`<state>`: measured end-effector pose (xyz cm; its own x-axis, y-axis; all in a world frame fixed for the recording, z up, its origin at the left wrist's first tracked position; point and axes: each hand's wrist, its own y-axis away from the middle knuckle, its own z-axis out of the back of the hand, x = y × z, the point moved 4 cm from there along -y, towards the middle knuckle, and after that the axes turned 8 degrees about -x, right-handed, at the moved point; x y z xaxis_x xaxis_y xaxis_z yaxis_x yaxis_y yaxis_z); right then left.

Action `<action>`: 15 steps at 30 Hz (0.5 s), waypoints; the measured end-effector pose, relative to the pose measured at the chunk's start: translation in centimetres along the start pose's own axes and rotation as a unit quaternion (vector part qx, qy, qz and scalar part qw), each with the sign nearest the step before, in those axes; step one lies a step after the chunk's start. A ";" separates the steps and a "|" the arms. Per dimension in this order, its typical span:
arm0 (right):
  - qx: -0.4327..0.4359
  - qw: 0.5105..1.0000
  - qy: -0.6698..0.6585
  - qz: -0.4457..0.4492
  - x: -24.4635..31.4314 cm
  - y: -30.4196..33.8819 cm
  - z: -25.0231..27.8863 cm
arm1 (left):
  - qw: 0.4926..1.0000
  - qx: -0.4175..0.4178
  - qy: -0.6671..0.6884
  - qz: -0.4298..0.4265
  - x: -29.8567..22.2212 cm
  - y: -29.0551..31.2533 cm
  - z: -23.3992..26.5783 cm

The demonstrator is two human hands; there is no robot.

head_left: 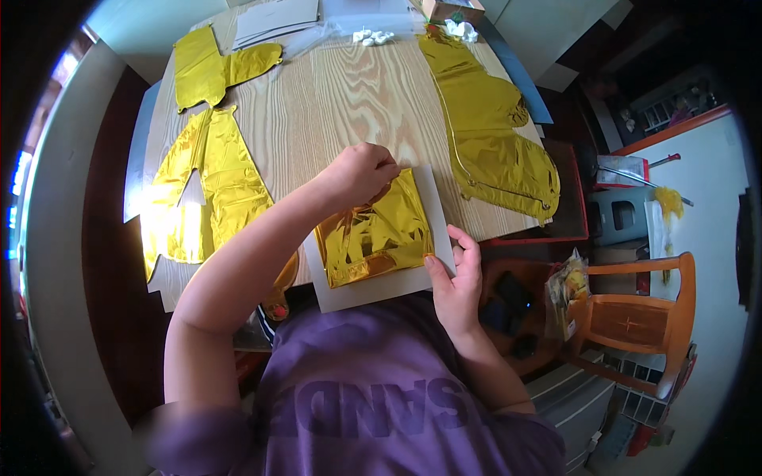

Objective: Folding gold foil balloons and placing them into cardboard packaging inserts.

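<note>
The left hand [361,176] is curling its fingers over the top of the folded gold foil balloon [385,238]; whether they are pinching it, I cannot tell. The right hand [460,279], thumb and forefinger spread, is touching the pale card's [361,299] right edge. The balloon is lying on this card by the bench's [341,119] near edge.

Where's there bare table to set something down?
The table is bare between the left foils and right foil, beyond the left hand and short of the white bits. A thin strip separates the right foil from the card. Crowded: both sides, and the near edge.
</note>
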<state>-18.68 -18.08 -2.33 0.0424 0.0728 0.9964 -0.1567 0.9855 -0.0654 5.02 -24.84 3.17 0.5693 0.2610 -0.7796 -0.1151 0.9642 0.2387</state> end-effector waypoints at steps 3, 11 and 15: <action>0.000 1.000 0.015 0.000 -0.3 0.0 0.0 | 0.998 -0.053 -0.031 -0.015 0.0 0.0 0.4; -0.009 0.997 0.070 0.015 1.0 -0.1 -0.4 | 0.978 -0.098 -0.177 -0.045 0.2 0.0 0.4; -0.005 0.993 0.109 0.041 1.6 0.0 -0.6 | 0.962 -0.126 -0.240 -0.046 0.3 0.1 -0.2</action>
<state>-18.00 -17.85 -0.80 0.2430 0.1824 0.9527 -0.1577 0.9765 -0.1468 5.04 -24.63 2.82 0.8894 0.1801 -0.4201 -0.2047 0.9787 -0.0138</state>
